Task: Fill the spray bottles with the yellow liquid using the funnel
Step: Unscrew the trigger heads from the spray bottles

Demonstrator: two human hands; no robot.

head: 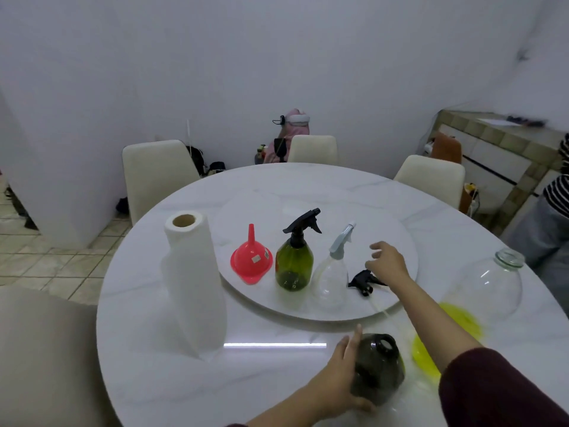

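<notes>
My left hand (340,369) grips a dark green bottle (378,368) with no cap, standing at the table's near edge. My right hand (386,261) hovers with relaxed fingers over the turntable, just above a detached black spray head (365,280) whose thin tube trails toward me. A red funnel (252,257) sits upside down on the turntable. Beside it stand a green spray bottle (294,263) with a black head and a clear spray bottle (334,272) with a grey head. A large glass jug (489,291) holding yellow liquid lies tilted at the right, partly behind my right arm.
A paper towel roll (192,282) stands upright at the left of the round marble table (147,380). The raised turntable (268,208) fills the table's middle. Cream chairs (155,174) ring the far side. A person in a striped top (557,192) stands at the right.
</notes>
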